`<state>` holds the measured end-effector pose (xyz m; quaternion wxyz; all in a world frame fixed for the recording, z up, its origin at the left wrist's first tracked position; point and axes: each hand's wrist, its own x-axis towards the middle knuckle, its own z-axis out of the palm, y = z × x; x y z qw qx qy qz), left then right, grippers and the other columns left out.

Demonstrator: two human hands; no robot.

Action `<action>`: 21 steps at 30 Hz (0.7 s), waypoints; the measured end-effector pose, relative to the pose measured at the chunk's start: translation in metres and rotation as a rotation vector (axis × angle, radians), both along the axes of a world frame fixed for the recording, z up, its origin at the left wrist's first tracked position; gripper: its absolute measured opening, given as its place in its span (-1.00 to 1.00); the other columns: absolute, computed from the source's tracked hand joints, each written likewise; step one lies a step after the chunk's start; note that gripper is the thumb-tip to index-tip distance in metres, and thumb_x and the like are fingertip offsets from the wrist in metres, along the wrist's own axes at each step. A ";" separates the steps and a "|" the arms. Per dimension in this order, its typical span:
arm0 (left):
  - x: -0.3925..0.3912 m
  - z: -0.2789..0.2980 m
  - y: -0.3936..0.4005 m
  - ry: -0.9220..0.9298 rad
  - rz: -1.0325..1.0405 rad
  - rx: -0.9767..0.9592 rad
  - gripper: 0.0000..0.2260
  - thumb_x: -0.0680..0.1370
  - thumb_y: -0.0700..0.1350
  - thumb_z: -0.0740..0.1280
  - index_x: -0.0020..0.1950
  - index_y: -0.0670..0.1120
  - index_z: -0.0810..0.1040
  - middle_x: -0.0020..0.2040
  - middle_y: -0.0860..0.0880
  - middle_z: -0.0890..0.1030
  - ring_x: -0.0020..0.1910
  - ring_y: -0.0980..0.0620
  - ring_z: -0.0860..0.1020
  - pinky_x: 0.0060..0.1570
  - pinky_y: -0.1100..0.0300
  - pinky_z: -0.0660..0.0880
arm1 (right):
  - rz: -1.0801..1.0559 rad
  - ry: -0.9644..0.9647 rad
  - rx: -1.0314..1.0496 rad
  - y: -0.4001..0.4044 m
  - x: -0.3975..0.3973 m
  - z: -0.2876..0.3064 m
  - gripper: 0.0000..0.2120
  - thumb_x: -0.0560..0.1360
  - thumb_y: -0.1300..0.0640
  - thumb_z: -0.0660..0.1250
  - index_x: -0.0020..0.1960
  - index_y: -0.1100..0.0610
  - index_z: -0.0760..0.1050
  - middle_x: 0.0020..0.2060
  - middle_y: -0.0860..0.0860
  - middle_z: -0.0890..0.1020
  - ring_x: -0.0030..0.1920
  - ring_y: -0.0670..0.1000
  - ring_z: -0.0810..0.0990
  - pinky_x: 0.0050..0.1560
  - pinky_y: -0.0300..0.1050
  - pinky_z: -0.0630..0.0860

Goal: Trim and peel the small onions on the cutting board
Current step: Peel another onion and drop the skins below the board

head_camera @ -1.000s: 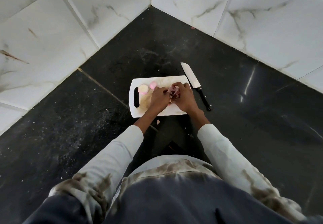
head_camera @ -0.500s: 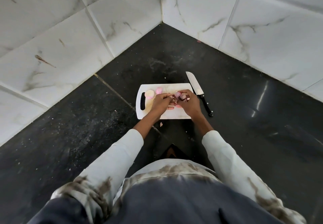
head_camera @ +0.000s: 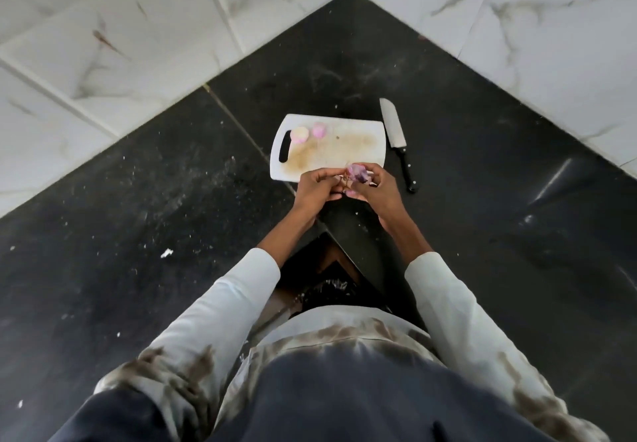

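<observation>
White plastic cutting board (head_camera: 344, 148) lying on the black stone worktop (head_camera: 138, 200), handle slot to the left. Sitting at its far left corner, just beside the slot: two peeled onions, a pale one (head_camera: 299, 134) and a pink one (head_camera: 319, 130), close together, looking finished. Showing brown staining across the rest of the board, with nothing else resting on it.

Hovering at the near edge of the board: left hand (head_camera: 315, 190), fingers curled, pinching at a strip of dry skin (head_camera: 344, 179) hanging between the two hands. Meeting it from the other side: right hand (head_camera: 377, 188), fingers curled round a purple onion (head_camera: 356, 172), holding it up off the board. Apparently peeling, then, with the outer skin partly loosened but not yet off.

Lying farther right, off the board on the worktop: knife (head_camera: 396, 138), black handle toward the person, untouched by either hand.

Judging progress: two onions seemingly done, a third mid-peel. Not seeing further unpeeled onions waiting, so probably nearing the end.
</observation>
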<state>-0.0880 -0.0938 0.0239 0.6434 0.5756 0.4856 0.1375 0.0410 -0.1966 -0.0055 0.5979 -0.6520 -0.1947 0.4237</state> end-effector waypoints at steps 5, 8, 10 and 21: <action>-0.031 -0.007 -0.028 -0.011 0.117 -0.002 -0.76 0.66 -0.34 0.33 0.24 -0.19 0.73 -0.03 -0.08 0.78 -0.11 0.04 0.73 -0.07 0.25 0.69 | 0.051 0.077 0.007 -0.015 -0.024 -0.002 -0.65 0.52 0.36 0.52 0.29 0.23 0.60 0.17 0.23 0.68 0.18 0.19 0.72 0.05 -0.01 0.73; -0.054 -0.013 -0.043 -0.019 0.135 -0.011 -0.74 0.67 -0.34 0.31 0.27 -0.18 0.72 -0.02 -0.12 0.77 -0.09 0.02 0.71 -0.03 0.24 0.70 | 0.086 0.067 -0.018 -0.025 -0.043 -0.008 -0.64 0.51 0.32 0.55 0.28 0.20 0.62 0.14 0.19 0.71 0.18 0.21 0.72 0.14 0.15 0.71; -0.067 -0.016 -0.051 -0.038 0.131 -0.021 -0.74 0.68 -0.33 0.29 0.29 -0.20 0.71 -0.04 -0.12 0.76 -0.10 0.05 0.70 -0.02 0.24 0.70 | 0.088 0.065 -0.033 -0.032 -0.055 -0.009 -0.64 0.50 0.32 0.55 0.28 0.20 0.62 0.14 0.20 0.71 0.17 0.21 0.72 0.12 0.16 0.72; -0.143 -0.061 -0.122 -0.081 0.175 -0.063 -0.73 0.68 -0.39 0.21 0.22 -0.31 0.69 -0.01 -0.23 0.76 -0.10 -0.03 0.74 0.03 0.04 0.72 | 0.088 -0.158 -0.191 -0.104 -0.144 -0.023 -0.64 0.50 0.21 0.55 0.28 0.10 0.63 0.13 -0.01 0.74 0.13 -0.05 0.71 0.10 -0.12 0.66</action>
